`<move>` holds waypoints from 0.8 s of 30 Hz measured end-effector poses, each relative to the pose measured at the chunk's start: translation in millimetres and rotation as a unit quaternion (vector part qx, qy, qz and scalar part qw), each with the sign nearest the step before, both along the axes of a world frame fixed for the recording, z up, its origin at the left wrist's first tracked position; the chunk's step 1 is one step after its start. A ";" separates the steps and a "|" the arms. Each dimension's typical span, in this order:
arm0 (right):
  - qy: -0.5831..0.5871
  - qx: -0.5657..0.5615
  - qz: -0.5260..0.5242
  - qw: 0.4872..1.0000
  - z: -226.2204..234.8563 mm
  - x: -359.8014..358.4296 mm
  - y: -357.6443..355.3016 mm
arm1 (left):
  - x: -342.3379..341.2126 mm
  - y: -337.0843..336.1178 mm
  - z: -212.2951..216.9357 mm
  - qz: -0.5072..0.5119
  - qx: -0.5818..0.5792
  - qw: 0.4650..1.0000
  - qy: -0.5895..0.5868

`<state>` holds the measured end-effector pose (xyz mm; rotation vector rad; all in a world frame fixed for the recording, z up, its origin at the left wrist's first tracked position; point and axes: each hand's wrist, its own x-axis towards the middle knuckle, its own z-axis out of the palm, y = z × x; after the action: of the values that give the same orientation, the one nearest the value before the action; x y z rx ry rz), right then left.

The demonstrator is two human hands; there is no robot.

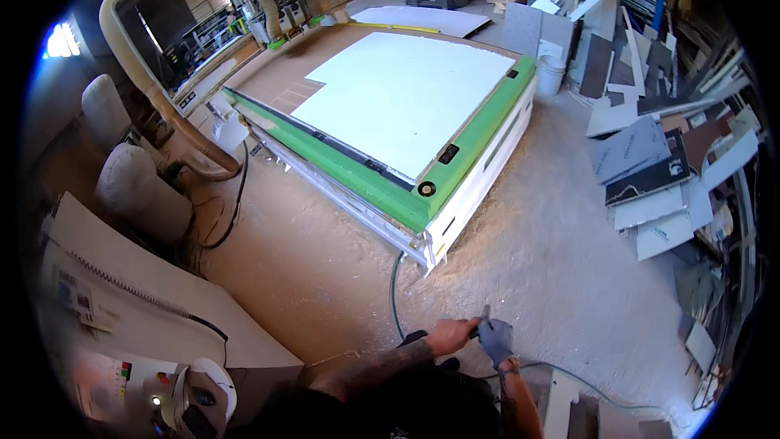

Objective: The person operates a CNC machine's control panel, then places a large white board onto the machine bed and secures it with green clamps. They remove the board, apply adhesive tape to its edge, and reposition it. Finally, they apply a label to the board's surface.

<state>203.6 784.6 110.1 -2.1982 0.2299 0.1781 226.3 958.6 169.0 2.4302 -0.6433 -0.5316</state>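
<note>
A small dark nozzle tool (479,323) on a thin hose (395,293) sits low over the dusty floor (552,260), pinched between both hands: bare left hand (451,335) closed around it, gloved right hand (495,340) gripping its tip. Beyond stands the green-edged machine bed (382,187) carrying a white panel (406,97).

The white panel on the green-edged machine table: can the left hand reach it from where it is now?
Probably not. The left hand grips a small tool low down, and bare dusty floor lies between it and the white panel.
</note>
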 end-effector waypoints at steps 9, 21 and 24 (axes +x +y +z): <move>-0.042 0.043 -0.083 0.995 25.2 177.5 -135.1 | 206.9 -152.3 -87.1 -0.138 -0.005 0.990 -0.037; 0.076 -0.019 -0.067 0.995 22.7 497.7 -314.8 | 558.7 -402.3 -61.0 0.227 -0.331 0.884 0.239; 0.002 -0.047 -0.018 0.999 13.2 568.9 -344.8 | 654.4 -439.1 -70.9 0.190 -0.277 0.896 0.292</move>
<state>772.5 439.8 123.4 -2.2857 0.2835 0.1542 880.7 519.5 98.1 1.6654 -0.0363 -0.7440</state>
